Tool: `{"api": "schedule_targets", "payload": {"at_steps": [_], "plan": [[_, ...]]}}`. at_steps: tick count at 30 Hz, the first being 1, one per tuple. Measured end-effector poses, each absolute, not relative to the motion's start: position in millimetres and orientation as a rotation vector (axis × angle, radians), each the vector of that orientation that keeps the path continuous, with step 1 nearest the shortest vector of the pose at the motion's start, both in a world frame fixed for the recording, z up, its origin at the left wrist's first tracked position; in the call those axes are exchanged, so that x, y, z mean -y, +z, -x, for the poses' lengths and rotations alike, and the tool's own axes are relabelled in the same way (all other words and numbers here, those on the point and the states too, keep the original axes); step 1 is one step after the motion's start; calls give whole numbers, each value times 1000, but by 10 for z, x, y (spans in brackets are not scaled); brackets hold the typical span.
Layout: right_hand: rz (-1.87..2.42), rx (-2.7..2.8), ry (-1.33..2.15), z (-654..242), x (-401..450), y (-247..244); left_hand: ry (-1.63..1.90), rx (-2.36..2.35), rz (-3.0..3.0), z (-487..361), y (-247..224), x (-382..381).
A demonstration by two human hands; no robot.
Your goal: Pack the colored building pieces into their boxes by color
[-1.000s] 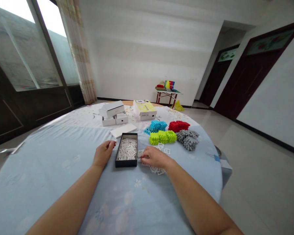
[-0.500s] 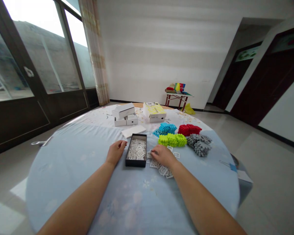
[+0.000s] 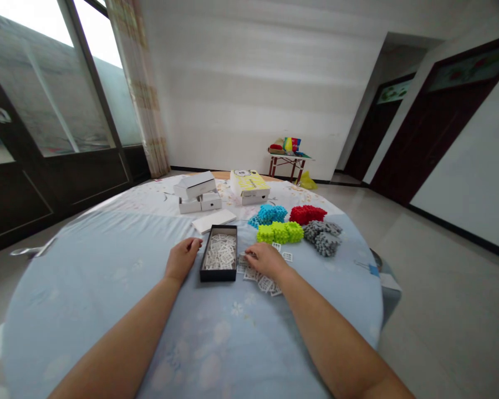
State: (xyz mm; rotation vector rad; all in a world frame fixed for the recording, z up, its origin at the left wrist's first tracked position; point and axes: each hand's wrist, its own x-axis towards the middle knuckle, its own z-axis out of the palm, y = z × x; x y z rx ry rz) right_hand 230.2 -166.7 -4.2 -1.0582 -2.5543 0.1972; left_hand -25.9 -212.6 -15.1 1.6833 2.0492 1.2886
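Observation:
An open black box [image 3: 218, 275] stands in front of me, holding a heap of small white lattice-like plastic pieces [image 3: 221, 252]. Just left of it, my left hand [image 3: 183, 260] rests on the cloth with its fingers curled closed; whatever they may hold is hidden. On the box's right side my right hand [image 3: 268, 260] is low over more loose white pieces [image 3: 266, 284], its thumb and fingers pinched together at a white piece by the box wall. The hand partly covers this pile.
Interlocked blocks lie beyond my right hand: lime green [image 3: 280, 233], blue [image 3: 270, 214], red [image 3: 307, 214] and grey [image 3: 325, 238]. A white lid [image 3: 213, 220], white boxes [image 3: 197, 185] and a yellow-white box [image 3: 249, 187] stand farther back on the round cloth-covered table [image 3: 108, 310].
The whole view has shifted, so the table and everything on it sit farther left in the picture. Both hands keep nearly the same places beside the black box.

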Motion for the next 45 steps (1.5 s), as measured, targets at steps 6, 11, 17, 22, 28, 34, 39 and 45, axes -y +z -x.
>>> {"api": "schedule_targets", "payload": {"at_steps": [6, 11, 17, 22, 28, 34, 39, 45], "plan": [[1116, 2473, 126, -2325, 1643, -5, 1318, -2022, -1661, 262, -151, 2122], [1043, 2182, 244, -2364, 1614, -5, 1337, -2022, -1642, 264, -141, 2132], [893, 1875, 703, -2190, 1679, 49, 1343, -2011, -1667, 281, -160, 2119], [816, 1887, 957, -1960, 1763, 45, 1357, -1983, -1666, 289, -177, 2115], [773, 1963, 910, -1999, 1800, 113, 1359, -1984, -1650, 298, -176, 2115], [952, 2039, 732, -2425, 1617, 162, 1341, -1999, -1648, 280, -153, 2119], [1090, 2243, 703, -2671, 1568, 115, 1339, -2021, -1663, 277, -138, 2121], [945, 2633, 615, -2619, 1674, 113, 1350, -2023, -1665, 287, -135, 2126]]}}
